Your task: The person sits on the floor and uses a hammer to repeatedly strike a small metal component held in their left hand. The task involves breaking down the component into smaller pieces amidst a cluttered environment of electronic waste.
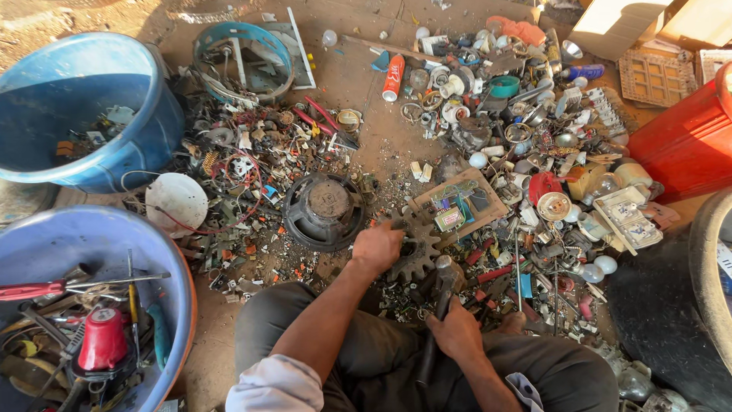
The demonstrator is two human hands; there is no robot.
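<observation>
The person's knees in dark grey trousers (366, 358) are nearest to the camera, folded on the dirt floor (366, 84). Just above them the right hand (457, 332) is closed around the dark handle of a steel-headed hammer (444, 276), whose head hangs just beside the toothed rim of a rusty iron gear wheel (418, 255). The left hand (377, 246) is closed on a small piece at the left edge of this gear; what the piece is I cannot tell. To strike well, in my judgement, the left fingers should stay away from the point of impact, and the blow should be short and straight. Beyond the left hand lies a round black loudspeaker (326, 210); beyond the right hand lies a wooden board with electronic parts (457, 204)
</observation>
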